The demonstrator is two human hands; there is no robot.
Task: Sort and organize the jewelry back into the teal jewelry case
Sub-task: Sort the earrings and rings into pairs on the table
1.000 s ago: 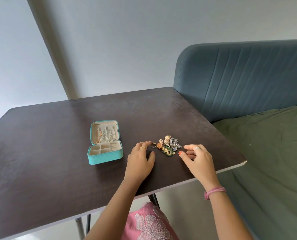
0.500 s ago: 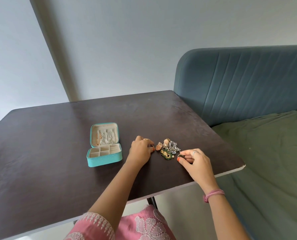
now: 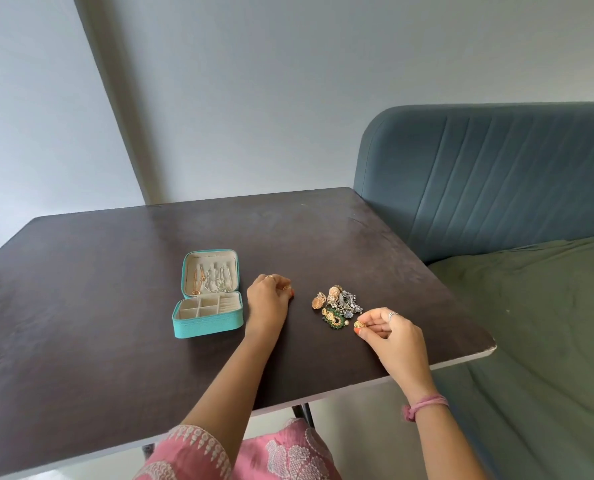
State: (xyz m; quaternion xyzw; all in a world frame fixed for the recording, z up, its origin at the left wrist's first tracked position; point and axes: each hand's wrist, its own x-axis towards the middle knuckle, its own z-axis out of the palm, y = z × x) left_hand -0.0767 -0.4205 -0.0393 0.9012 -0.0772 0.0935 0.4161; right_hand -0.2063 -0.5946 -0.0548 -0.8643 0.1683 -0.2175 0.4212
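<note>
Now the teal jewelry case (image 3: 208, 305) lies open on the dark surface (image 3: 80, 306), its lid tipped back with chains hanging inside and its tray of small compartments facing up. At about three o'clock from the case rests the left hand (image 3: 268, 299), its fingers curled under and pinching a small gold ring (image 3: 287, 287) at the tips. Farther toward three o'clock sits the loose jewelry pile (image 3: 337, 306), a tangle of gold, silver and green pieces. At roughly four o'clock from the pile, the right hand (image 3: 387, 329) holds a small gold earring (image 3: 359, 324) pinched between thumb and forefinger, just beside the heap. Beyond the surface's right edge lies a bed (image 3: 531, 323) with a green sheet and blue headboard (image 3: 489, 174).
</note>
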